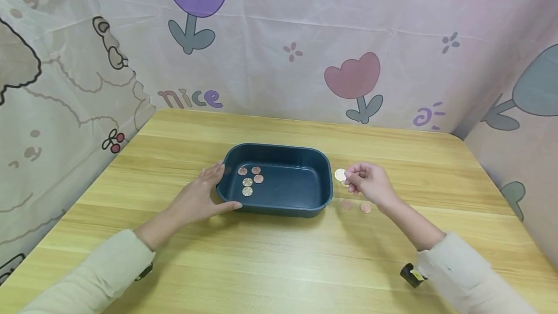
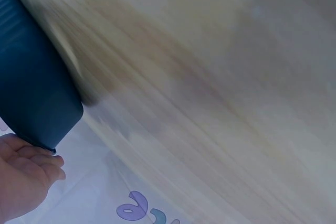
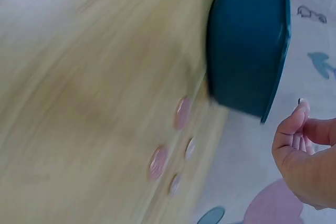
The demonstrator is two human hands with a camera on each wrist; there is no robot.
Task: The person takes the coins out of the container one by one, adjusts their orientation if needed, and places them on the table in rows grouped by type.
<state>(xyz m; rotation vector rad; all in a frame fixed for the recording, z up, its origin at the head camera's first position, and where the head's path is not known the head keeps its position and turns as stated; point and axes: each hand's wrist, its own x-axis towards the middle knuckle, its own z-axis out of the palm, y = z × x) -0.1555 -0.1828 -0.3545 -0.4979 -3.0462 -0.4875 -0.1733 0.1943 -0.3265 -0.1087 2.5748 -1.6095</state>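
Note:
A dark blue rectangular tray (image 1: 279, 210) stands on the wooden table, with several copper- and gold-coloured coins (image 1: 247, 182) lying in its left part. My left hand (image 1: 198, 193) rests against the tray's left end, fingers at the rim and thumb stretched along the front corner. Just right of the tray, my right hand (image 1: 370, 183) pinches a pale shiny coin (image 1: 340, 174) between thumb and fingertips, above the table. Under that hand lie two copper coins (image 1: 365, 208). Two paler coins (image 3: 190, 148) lie near them in the right wrist view, partly hidden in the head view.
The light wooden table (image 1: 270, 265) reaches back to a printed cloth (image 1: 279, 81) with flowers and lettering, which also hangs along both sides. A small black device (image 1: 411, 275) sits at the right sleeve's cuff.

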